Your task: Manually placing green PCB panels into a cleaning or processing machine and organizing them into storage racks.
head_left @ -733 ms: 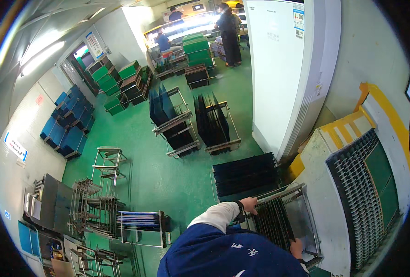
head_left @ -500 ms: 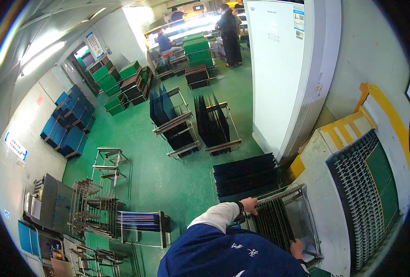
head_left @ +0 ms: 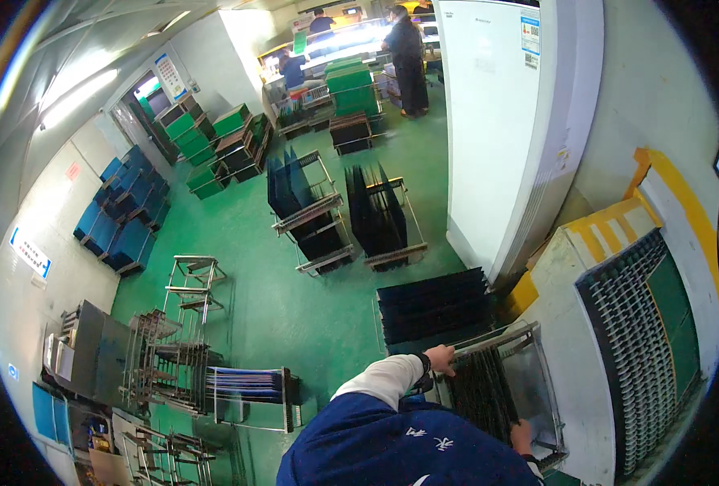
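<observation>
A metal rack [head_left: 544,368] holds a row of thin dark panels [head_left: 482,389] standing on edge, close in front of me. My left hand [head_left: 440,360] is closed at the rack's far left corner, its fingers curled over the edge beside the panels. My right hand [head_left: 522,437] is at the near right end of the same panels, fingers bent against their edges; its fingertips are partly hidden. My blue-clad shoulder covers the near left part of the rack. Just beyond it stands another batch of dark panels [head_left: 432,308].
Two racks of dark panels [head_left: 307,202] stand mid-floor. Empty metal racks [head_left: 169,348] crowd the left, beside a rack of bluish panels [head_left: 250,385]. A tall white cabinet [head_left: 489,121] and a slotted dark board [head_left: 639,324] flank the right. People [head_left: 406,61] are at a lit bench far off.
My view has shifted slightly, so the surroundings sit a little further right. Both hands stay at the same ends of the panels, and the panels' top edges look somewhat more uneven.
</observation>
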Action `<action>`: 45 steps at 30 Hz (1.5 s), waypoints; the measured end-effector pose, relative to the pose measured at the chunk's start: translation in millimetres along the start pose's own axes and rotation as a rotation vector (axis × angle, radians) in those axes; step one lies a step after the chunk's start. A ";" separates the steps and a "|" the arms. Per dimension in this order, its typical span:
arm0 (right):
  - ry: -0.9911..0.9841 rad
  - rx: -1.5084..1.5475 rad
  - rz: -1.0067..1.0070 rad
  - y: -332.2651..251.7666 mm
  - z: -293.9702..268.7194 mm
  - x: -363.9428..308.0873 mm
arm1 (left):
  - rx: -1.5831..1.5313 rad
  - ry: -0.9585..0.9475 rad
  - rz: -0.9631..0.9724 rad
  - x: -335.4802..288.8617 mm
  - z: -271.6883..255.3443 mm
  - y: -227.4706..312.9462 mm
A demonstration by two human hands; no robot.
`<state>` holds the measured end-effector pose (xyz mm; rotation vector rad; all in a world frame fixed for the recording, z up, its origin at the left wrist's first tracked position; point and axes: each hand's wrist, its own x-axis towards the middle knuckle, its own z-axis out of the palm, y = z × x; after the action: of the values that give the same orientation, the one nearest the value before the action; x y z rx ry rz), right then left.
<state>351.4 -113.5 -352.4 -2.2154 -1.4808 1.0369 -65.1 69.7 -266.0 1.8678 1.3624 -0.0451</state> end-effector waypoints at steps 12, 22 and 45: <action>0.095 -0.392 -0.117 -43.7 -18.3 -17.6 | 0.013 0.012 -0.005 -20.9 -17.3 23.9; 0.120 -0.478 -0.060 -103.1 -74.4 -52.2 | -0.042 -0.008 -0.040 -16.3 -13.7 14.2; 0.502 1.069 -0.096 -174.1 -257.5 -133.0 | -0.281 0.054 0.122 -16.2 -28.6 14.2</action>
<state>382.2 -116.5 -15.7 -1.4303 -0.5606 0.8395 -72.0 73.2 -231.0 1.7192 1.2180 0.2491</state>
